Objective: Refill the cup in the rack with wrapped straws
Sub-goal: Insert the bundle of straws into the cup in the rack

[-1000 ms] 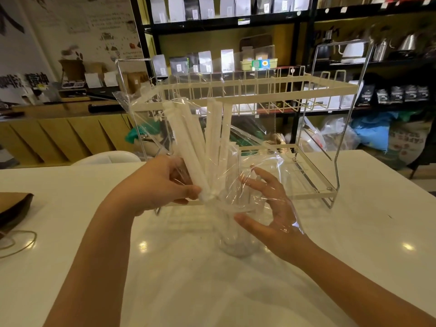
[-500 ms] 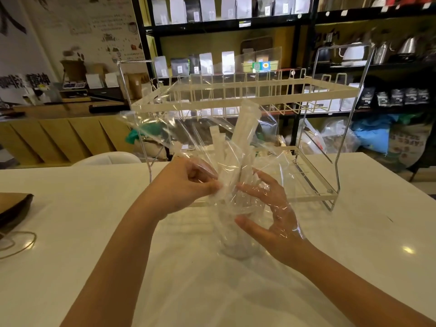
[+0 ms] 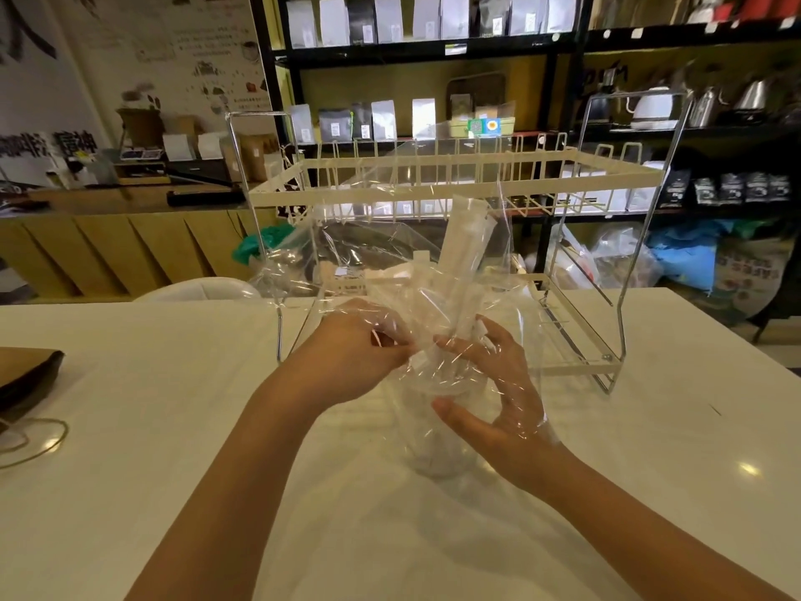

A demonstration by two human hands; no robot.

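A clear plastic cup [image 3: 433, 431] stands on the white table in front of the cream wire rack [image 3: 455, 167]. Over its mouth, a bundle of white wrapped straws [image 3: 466, 249] sits inside a crinkled clear plastic bag [image 3: 372, 253], tilted up and to the right. My left hand [image 3: 355, 357] pinches the bag and the straws' lower ends just above the cup's rim. My right hand [image 3: 490, 396] has its fingers spread around the cup's right side and the bag, touching the straws.
The two-tier rack stands at the table's far middle, its lower shelf [image 3: 572, 344] behind my hands. A brown paper bag [image 3: 26, 375] with a string handle lies at the left edge. Shelves of coffee bags and kettles are behind.
The fanned straws have gathered into one bundle and dropped lower toward the cup. My left hand moved right and down, closer to my right hand. The bag has crumpled more.
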